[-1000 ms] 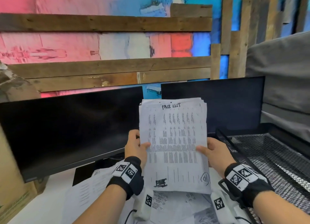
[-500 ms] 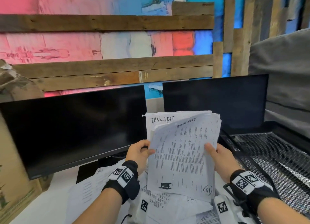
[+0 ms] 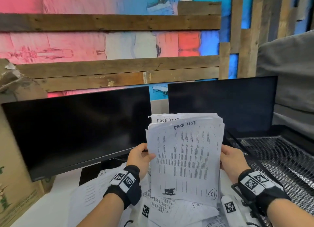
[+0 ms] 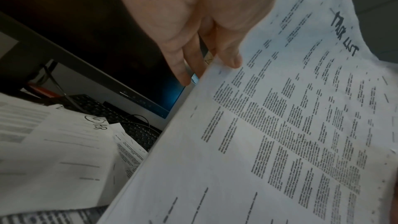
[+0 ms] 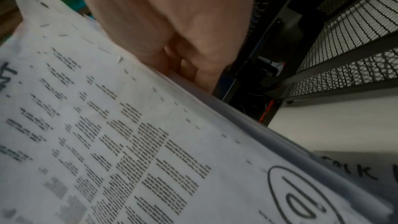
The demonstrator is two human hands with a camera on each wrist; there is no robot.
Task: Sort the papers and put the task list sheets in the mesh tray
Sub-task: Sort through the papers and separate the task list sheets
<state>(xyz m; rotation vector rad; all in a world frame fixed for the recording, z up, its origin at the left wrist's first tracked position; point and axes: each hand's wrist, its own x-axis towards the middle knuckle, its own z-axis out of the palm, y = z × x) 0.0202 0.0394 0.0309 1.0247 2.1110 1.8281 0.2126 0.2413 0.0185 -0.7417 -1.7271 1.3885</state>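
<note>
I hold a stack of task list sheets [image 3: 184,158] upright in front of the two monitors; the front sheet reads "TASK LIST" at the top and has a circled number at its lower right. My left hand [image 3: 140,156] pinches the stack's left edge, thumb on the front [image 4: 231,57]. My right hand [image 3: 230,158] grips the right edge, fingers behind the stack [image 5: 193,67]. The black mesh tray [image 3: 282,158] stands just right of my right hand. Its mesh walls [image 5: 344,54] show in the right wrist view.
Loose printed papers [image 3: 102,189] lie scattered on the white desk below my hands. Two dark monitors [image 3: 81,128] stand behind, a cardboard box [image 3: 15,167] at the far left, grey fabric [image 3: 288,77] at the right. A keyboard [image 4: 120,118] lies under the left monitor.
The stack has dropped lower and the sheets have slipped apart, so a second "TASK LIST" heading shows behind the front sheet. Both hands kept their hold on the edges.
</note>
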